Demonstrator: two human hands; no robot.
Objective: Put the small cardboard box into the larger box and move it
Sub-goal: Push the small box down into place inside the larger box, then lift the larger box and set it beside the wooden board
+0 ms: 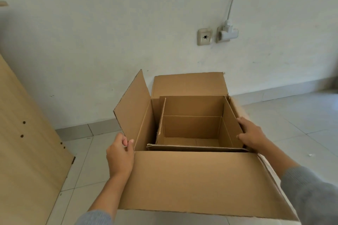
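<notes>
The larger cardboard box (192, 179) stands open on the tiled floor against the wall, its four flaps spread out. Inside it sits the small cardboard box (192, 127), also open and empty, pushed toward the right side with a gap on the left. My left hand (119, 155) grips the near corner of the larger box's left flap, thumb and fingers pinched on the edge. My right hand (251, 134) rests over the right rim, fingers curled onto the wall where the two boxes meet.
A tall light wooden panel (27, 142) leans at the left, close to the box. On the white wall behind are a wall socket (204, 37) and a plugged-in adapter (227, 33) with a cable running up. Grey floor tiles (301, 115) stretch to the right.
</notes>
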